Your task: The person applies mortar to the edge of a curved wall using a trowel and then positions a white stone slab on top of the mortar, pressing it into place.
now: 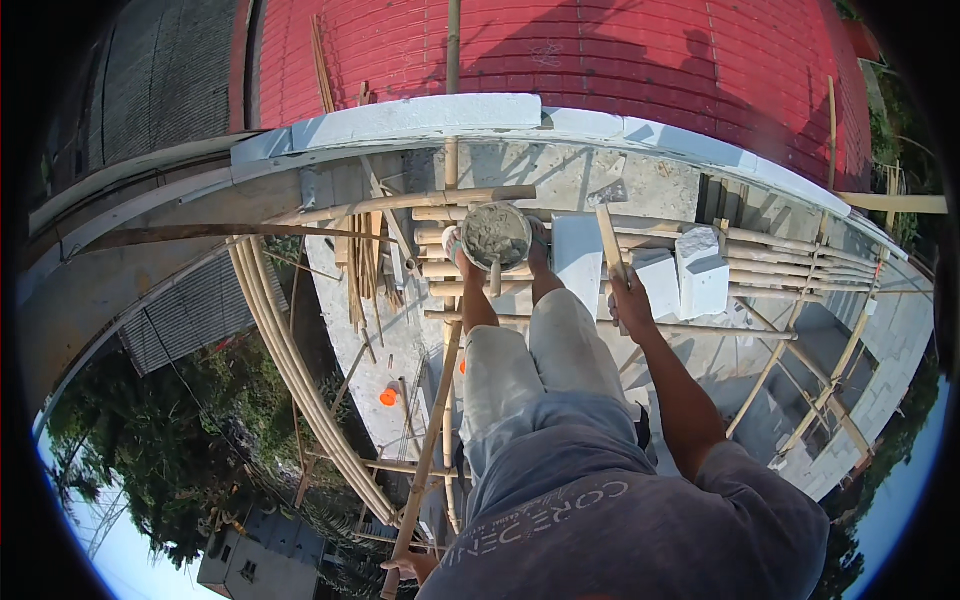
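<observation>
My right hand (pixel 631 303) is closed around a flat wooden stick (pixel 610 240) that points away from me; a grey flat piece shows at its far tip, and I cannot tell whether it is joined. At the lower edge, my left hand (pixel 410 568) grips a slanting bamboo pole (pixel 432 455). Between my feet sits a round bucket (pixel 527 254) of wet grey mortar (pixel 497 232), with a short handle (pixel 495 279) at its near rim. Pale lightweight blocks (pixel 577 258) lie right of the bucket; a chipped white block (pixel 702 275) is beyond my right hand.
I stand on bamboo scaffold poles (pixel 760 262) high above a concrete floor (pixel 400 345). A course of pale blocks (pixel 420 117) runs across the far side, before a red tiled roof (pixel 560 50). Curved bamboo poles (pixel 300 385) and trees (pixel 150 440) are at left.
</observation>
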Tool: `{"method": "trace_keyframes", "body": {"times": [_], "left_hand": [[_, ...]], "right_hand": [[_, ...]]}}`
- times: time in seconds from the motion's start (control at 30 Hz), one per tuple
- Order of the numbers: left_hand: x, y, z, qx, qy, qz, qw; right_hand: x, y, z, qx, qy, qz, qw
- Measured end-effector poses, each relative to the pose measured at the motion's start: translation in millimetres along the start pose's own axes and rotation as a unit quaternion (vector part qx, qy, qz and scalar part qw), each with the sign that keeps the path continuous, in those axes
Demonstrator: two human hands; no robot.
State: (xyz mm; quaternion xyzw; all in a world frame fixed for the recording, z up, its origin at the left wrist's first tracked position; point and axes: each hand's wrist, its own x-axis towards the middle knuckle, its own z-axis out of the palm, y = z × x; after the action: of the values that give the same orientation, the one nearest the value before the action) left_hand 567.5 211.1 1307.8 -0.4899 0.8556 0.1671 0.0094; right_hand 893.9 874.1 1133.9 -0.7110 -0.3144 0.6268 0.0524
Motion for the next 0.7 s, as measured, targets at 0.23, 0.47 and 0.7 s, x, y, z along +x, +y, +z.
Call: {"method": "trace_keyframes", "body": {"times": [0.23,0.47,0.7], "left_hand": [[-124,75,129,0.114,-0.248,-0.024,0.962],[-420,379,441,0.014,-0.491,0.649,0.581],[-610,493,585,0.128,-0.376,0.878,0.266]], "right_hand": [[25,26,25,0.053,0.011,0.085,0.995],[25,-38,36,0.041,-0.028,0.008,0.999],[91,-205,14,-0.114,-0.017,-0.164,0.98]]}}
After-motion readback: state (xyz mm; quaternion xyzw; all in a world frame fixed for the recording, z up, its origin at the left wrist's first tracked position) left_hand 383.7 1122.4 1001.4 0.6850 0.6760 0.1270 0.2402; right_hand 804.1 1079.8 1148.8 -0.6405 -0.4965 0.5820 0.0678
